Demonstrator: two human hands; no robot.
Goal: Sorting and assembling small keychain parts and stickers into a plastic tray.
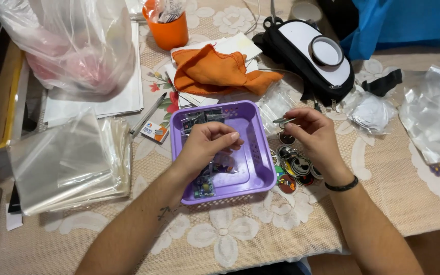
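Note:
My left hand (207, 145) hovers over a purple plastic basket (260, 175), fingers curled, apparently pinching something small that I cannot make out. The basket holds a few small bagged items (203, 187). My right hand (314, 135), with a black band on the wrist, pinches a small metal clip (282, 121) between thumb and fingertips, just right of the basket. Under that hand several round printed badges (296, 165) lie on the lace tablecloth.
A stack of clear plastic sleeves (70, 163) lies at left, a large plastic bag (72, 46) behind it. An orange cloth (215, 71), orange cup (171, 28), black-and-white pouch (309, 51), small card box (155, 131), pen (148, 113) and more clear bags (434, 117) surround the basket.

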